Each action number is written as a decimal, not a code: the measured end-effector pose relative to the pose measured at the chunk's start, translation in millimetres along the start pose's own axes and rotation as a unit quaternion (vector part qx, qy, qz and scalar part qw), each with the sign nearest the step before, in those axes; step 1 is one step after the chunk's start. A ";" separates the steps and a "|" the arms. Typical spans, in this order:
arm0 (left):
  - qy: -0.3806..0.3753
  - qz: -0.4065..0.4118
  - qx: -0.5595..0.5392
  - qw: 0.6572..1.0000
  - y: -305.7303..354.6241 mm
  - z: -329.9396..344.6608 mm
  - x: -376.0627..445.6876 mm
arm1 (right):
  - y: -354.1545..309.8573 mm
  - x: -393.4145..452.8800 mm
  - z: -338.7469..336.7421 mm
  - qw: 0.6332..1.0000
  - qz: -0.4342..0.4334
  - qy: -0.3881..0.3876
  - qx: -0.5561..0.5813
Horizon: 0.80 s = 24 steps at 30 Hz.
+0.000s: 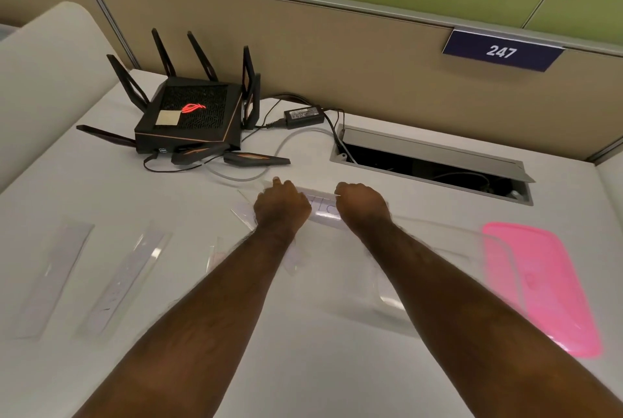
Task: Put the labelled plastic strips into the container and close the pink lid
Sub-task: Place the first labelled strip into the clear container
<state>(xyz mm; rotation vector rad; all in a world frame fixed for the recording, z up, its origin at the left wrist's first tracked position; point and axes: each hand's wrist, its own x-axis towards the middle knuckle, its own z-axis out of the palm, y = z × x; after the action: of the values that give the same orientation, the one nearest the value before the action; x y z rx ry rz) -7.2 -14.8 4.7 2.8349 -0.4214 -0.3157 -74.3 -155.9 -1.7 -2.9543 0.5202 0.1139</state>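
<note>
Near the white worktop's (337, 367) far edge, the left hand (281, 207) and right hand (362, 203) each grip an end of a clear labelled plastic strip (322, 210), probably light, springy and slick, best pinched at its ends.

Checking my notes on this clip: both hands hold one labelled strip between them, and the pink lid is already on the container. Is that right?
Not quite. The head view shows the pink lid lying flat on the desk to the right of the clear container, not on it. The rest stands: the left hand and right hand hold one strip between them.
</note>
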 end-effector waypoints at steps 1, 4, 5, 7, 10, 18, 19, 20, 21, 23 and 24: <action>0.027 -0.011 -0.025 0.999 2.4 -3.3 -2.2 | 0.6 -2.0 -3.3 1.000 -0.007 0.025 0.012; 0.069 -0.038 -0.061 0.995 9.3 -16.2 -7.8 | 0.2 -12.6 -19.7 0.991 -0.049 0.121 0.026; 0.068 -0.053 -0.072 0.994 10.5 -20.5 -8.5 | -0.8 -16.6 -27.0 0.986 -0.063 0.150 0.026; 0.039 -0.091 -0.099 0.990 12.7 -29.6 -10.3 | -4.0 -25.4 -41.8 0.977 -0.088 0.190 0.036; -0.059 -0.160 -0.292 0.941 17.5 -45.1 -14.1 | -11.2 -42.7 -62.1 0.959 -0.158 0.229 0.049; -0.198 -0.186 -0.701 0.659 3.5 -82.6 -37.5 | -16.2 -80.1 -101.8 0.942 -0.230 0.179 0.166; -0.201 -0.176 -0.711 0.650 1.2 -85.8 -41.2 | -12.4 -83.1 -107.6 0.934 -0.209 0.167 0.236; -0.208 -0.164 -0.715 0.647 -1.0 -88.4 -44.7 | -6.4 -84.4 -113.5 0.920 -0.184 0.149 0.311; -0.221 -0.149 -0.713 0.649 -2.7 -90.4 -48.9 | 1.8 -84.2 -119.0 0.907 -0.159 0.125 0.369; -0.268 -0.116 -0.692 0.660 -4.1 -92.8 -56.7 | 20.0 -83.9 -130.4 0.921 -0.129 0.058 0.363; -0.297 -0.099 -0.677 0.666 -3.0 -92.4 -60.5 | 28.8 -85.1 -134.1 0.941 -0.129 0.020 0.313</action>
<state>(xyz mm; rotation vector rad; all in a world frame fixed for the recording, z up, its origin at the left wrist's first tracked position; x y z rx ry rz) -40.0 27.1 101.6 1.2148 0.0782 -1.0564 -157.3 -174.4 135.5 -2.3681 0.1249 -0.1205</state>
